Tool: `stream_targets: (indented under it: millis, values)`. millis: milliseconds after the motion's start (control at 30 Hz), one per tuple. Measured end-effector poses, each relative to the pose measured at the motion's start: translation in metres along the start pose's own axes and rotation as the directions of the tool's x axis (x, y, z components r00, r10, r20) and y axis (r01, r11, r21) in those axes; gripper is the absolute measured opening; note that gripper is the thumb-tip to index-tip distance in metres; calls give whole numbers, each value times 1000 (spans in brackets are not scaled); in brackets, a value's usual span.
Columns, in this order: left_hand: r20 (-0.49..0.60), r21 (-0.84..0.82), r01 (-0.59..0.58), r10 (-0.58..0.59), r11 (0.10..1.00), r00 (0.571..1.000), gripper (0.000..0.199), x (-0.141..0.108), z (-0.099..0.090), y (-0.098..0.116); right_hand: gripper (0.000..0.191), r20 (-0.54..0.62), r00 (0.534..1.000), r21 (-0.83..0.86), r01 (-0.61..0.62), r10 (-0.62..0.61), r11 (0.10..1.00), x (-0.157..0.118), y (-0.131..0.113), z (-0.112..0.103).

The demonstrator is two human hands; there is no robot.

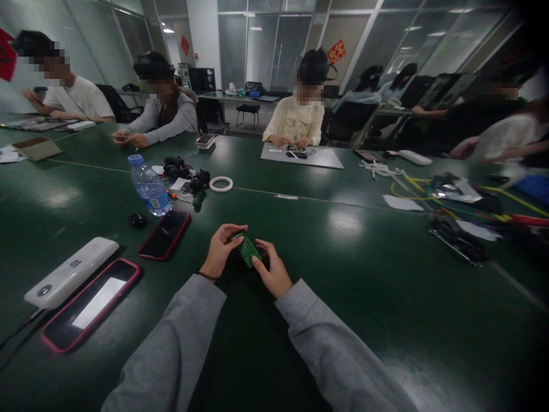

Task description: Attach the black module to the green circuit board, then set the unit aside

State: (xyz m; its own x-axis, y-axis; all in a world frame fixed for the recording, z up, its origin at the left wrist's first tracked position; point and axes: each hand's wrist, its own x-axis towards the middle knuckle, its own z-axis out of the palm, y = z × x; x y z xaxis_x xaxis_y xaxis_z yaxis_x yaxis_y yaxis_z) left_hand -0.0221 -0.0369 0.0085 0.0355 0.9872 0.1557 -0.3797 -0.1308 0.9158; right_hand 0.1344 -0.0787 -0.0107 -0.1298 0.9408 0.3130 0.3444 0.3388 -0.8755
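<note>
Circuit board [247,250], small and green, sits between our left grip [218,250] and our right grip [275,272], low over the desk [364,320] and tilted, one face toward us. The left pinches its upper left end, thumb on the face; the right pinches the lower right side, its thumb near the bottom corner. Holding opposite ends this way probably steadies it and leaves the middle in view. We cannot tell whether its lower edge touches the desk. To our left lie a red-edged phone [165,236], a water bottle [150,186], a white power bank [72,273] and, just beside that, a second phone [92,306], likely set aside to leave room before us. Farther off, a roll of tape [221,190] lies flat, and a person [295,120] works over a gray mat [323,160].
</note>
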Motion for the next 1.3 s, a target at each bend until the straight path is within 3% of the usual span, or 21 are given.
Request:
stream_targets:
  millis: [300, 667, 1300]
  values:
    - [25, -11, 5, -4, 1000, 1000, 33, 1, 2, -1, 41, 8, 1000, 123, 5, -6, 992, 1, -2, -1]
    - [157, -73, 167, -154, 983, 976, 70, 1, 4, -8, 43, -92, 996, 249, 2, 22, 969, 3, 4, -1]
    - [211, 23, 178, -178, 984, 961, 67, 0, 4, -4, 42, -97, 995, 300, -5, 36, 954, 4, 2, -3]
